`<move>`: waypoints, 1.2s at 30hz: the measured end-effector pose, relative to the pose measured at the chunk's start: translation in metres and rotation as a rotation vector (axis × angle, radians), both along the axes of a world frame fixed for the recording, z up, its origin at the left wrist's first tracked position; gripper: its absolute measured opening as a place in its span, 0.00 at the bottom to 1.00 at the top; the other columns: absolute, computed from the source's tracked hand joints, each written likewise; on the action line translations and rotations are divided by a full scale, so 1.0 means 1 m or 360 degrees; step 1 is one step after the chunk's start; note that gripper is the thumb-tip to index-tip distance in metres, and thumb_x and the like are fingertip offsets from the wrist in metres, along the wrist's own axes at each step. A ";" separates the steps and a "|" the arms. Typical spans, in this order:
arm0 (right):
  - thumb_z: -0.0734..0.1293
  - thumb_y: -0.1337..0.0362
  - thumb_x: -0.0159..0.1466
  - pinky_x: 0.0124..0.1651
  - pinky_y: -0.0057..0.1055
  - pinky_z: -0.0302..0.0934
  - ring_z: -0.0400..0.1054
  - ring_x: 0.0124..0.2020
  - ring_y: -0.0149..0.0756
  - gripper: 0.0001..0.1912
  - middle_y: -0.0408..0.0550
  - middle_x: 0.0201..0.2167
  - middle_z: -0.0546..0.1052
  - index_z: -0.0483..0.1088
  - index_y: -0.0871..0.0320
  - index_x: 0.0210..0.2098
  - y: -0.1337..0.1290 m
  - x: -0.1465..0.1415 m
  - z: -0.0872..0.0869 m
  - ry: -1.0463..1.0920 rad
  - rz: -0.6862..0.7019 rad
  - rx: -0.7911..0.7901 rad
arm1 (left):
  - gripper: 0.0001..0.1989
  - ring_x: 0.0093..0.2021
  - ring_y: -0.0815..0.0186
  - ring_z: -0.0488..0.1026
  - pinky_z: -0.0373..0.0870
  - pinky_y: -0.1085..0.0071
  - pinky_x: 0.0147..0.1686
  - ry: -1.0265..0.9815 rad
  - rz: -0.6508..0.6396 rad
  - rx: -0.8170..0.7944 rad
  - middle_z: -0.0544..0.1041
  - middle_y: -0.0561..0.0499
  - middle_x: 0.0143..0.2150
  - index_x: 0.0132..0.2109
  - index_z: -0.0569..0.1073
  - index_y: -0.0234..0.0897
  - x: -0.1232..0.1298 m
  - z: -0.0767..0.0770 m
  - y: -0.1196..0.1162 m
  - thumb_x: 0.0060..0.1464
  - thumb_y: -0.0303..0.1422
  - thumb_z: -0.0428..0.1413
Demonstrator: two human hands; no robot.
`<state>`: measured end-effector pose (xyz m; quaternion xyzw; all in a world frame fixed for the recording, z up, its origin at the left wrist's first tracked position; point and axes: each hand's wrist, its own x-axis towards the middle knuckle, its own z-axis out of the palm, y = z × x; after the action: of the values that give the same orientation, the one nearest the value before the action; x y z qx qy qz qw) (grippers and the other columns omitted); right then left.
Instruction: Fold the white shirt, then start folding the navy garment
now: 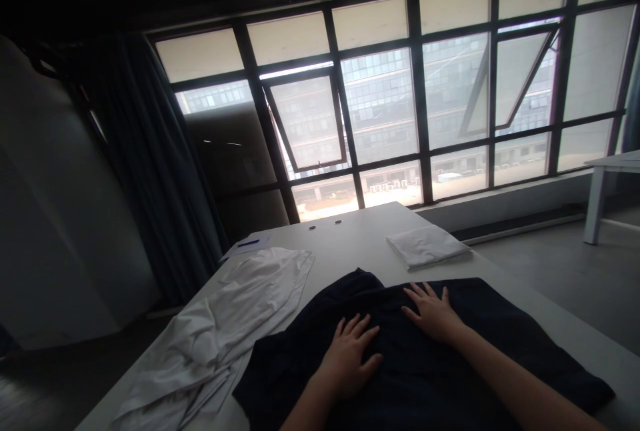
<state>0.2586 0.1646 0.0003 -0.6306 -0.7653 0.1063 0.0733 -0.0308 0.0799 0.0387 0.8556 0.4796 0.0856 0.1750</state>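
A dark navy garment [500, 324] lies spread over the near part of the white table [360, 237]; its exact kind is hard to tell in the dim light. My left hand [350, 357] rests flat on its middle, fingers spread. Farther forward and to the right, my right hand [434, 311] presses on the same cloth near its far edge, fingers also apart. Neither hand grips anything. Left of the garment is a loose heap of white cloth [215, 324], rumpled. Beyond the far right edge sits a folded white cloth [425, 246].
A paper with a dark pen [249, 243] on it lies at the table's far left. Two round cable holes [325, 224] are set in the far end. Behind stand large windows [380, 104], with a dark curtain [150, 171] at left. Another white table [597, 197] stands far right.
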 end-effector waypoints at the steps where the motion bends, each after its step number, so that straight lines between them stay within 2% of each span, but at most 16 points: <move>1: 0.52 0.38 0.69 0.66 0.78 0.24 0.35 0.75 0.64 0.38 0.49 0.76 0.50 0.54 0.47 0.72 0.000 0.000 0.000 0.0002 0.0002 -0.0004 | 0.30 0.76 0.52 0.44 0.34 0.43 0.73 0.0000 -0.0001 0.0001 0.52 0.56 0.77 0.72 0.59 0.59 0.000 0.000 0.000 0.67 0.55 0.48; 10: 0.52 0.37 0.68 0.66 0.78 0.23 0.36 0.75 0.63 0.40 0.48 0.76 0.50 0.54 0.50 0.73 0.001 0.001 -0.003 0.0009 -0.0005 0.0008 | 0.30 0.76 0.51 0.44 0.34 0.43 0.72 0.0009 -0.0009 0.0002 0.52 0.54 0.77 0.72 0.59 0.58 0.000 0.000 0.000 0.67 0.56 0.47; 36: 0.52 0.38 0.69 0.66 0.78 0.24 0.36 0.75 0.64 0.38 0.49 0.76 0.51 0.55 0.47 0.72 0.002 0.001 -0.004 0.0000 -0.0005 0.0019 | 0.31 0.76 0.50 0.44 0.33 0.43 0.73 0.0021 -0.0006 -0.0012 0.51 0.55 0.77 0.72 0.59 0.57 0.001 0.002 -0.001 0.67 0.55 0.48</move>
<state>0.2592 0.1665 -0.0039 -0.6314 -0.7649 0.1017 0.0773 -0.0298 0.0790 0.0412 0.8564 0.4794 0.0777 0.1753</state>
